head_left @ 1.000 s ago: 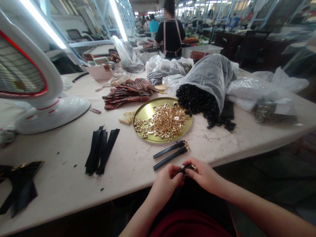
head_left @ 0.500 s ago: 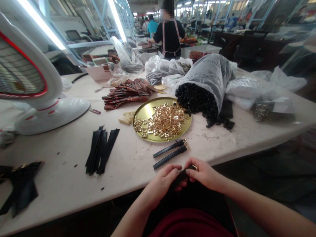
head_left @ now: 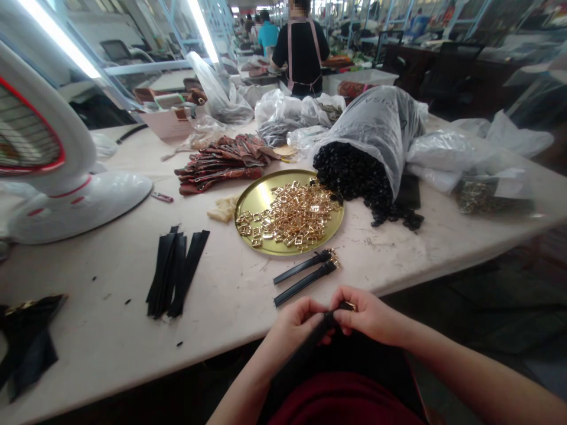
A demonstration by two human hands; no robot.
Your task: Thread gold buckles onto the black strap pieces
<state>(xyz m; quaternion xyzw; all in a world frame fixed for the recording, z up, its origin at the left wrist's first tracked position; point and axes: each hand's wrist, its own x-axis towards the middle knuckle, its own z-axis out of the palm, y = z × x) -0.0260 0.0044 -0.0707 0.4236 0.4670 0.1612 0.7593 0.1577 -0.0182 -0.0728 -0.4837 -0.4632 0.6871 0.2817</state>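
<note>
Between my two hands, just off the table's front edge, is a black strap (head_left: 306, 342) with a gold buckle (head_left: 349, 306) at its right end. My left hand (head_left: 297, 321) is closed on the strap, thumb on top. Closed round the buckle end is my right hand (head_left: 365, 316), which partly hides the buckle. Just beyond my hands lie two black straps with gold buckles (head_left: 305, 283), side by side. Behind them stands a round gold tray (head_left: 248, 198) heaped with small gold buckles (head_left: 295, 215).
A plastic bag (head_left: 376, 115) spills small black pieces (head_left: 354, 174) right of the tray. Black strips (head_left: 166, 274) lie left, with more straps (head_left: 31, 336) at the corner. Brown-red pieces (head_left: 225, 162) are stacked behind. A white fan (head_left: 80, 200) stands left. A person (head_left: 301, 53) works further back.
The strap has turned in my hands, and its long tail now shows below my left hand. My hands stay close together; the view has shifted slightly.
</note>
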